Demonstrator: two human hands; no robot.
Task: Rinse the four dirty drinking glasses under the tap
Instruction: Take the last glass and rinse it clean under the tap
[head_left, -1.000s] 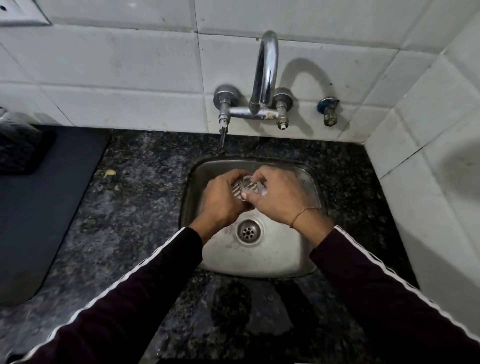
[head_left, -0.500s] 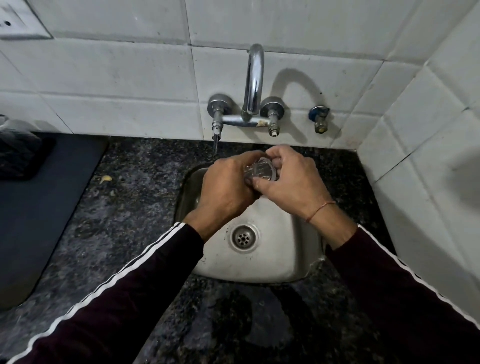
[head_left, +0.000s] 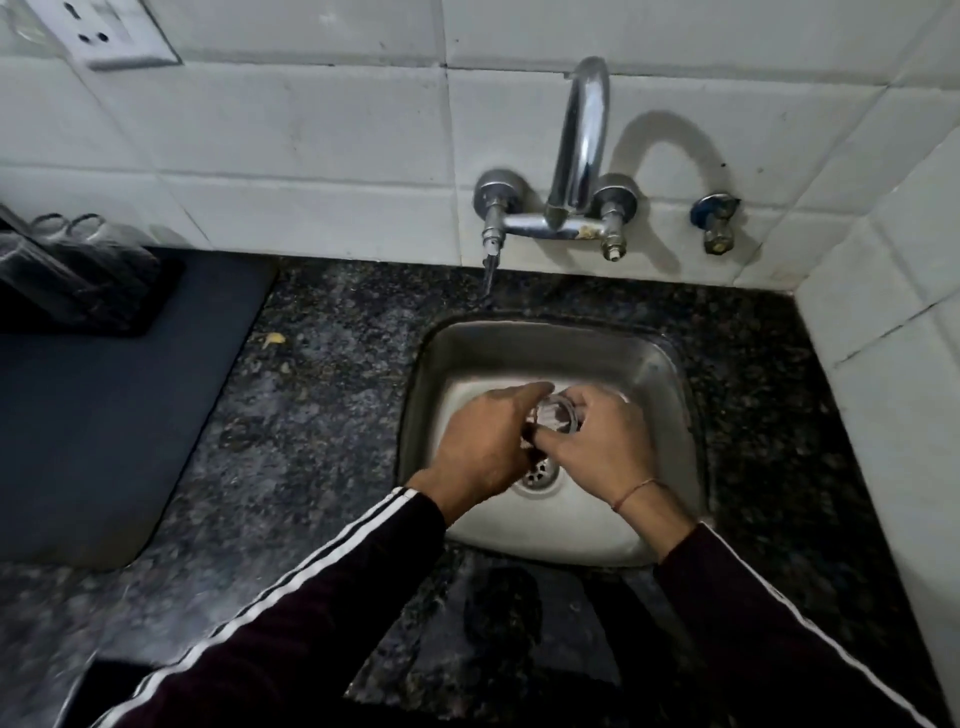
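Note:
A clear drinking glass (head_left: 557, 417) sits between both my hands over the steel sink (head_left: 649, 358), its open rim facing up. My left hand (head_left: 483, 447) wraps its left side with the fingers curled round it. My right hand (head_left: 602, 447) grips it from the right, thumb across the front. Most of the glass is hidden by my fingers. The chrome tap (head_left: 579, 150) stands on the tiled wall above the sink; I cannot tell whether water is running. Other clear glasses (head_left: 78, 260) stand at the far left on a dark tray.
Dark speckled granite counter (head_left: 322, 415) surrounds the sink. A dark mat (head_left: 104, 415) covers the left side. The sink drain (head_left: 540, 473) lies just below my hands. A white tiled wall closes the right side. A small blue-capped valve (head_left: 717, 218) sticks out right of the tap.
Both hands have lowered the glass from up near the tap spout down into the sink bowl, above the drain. The view has shifted left, showing the other glasses.

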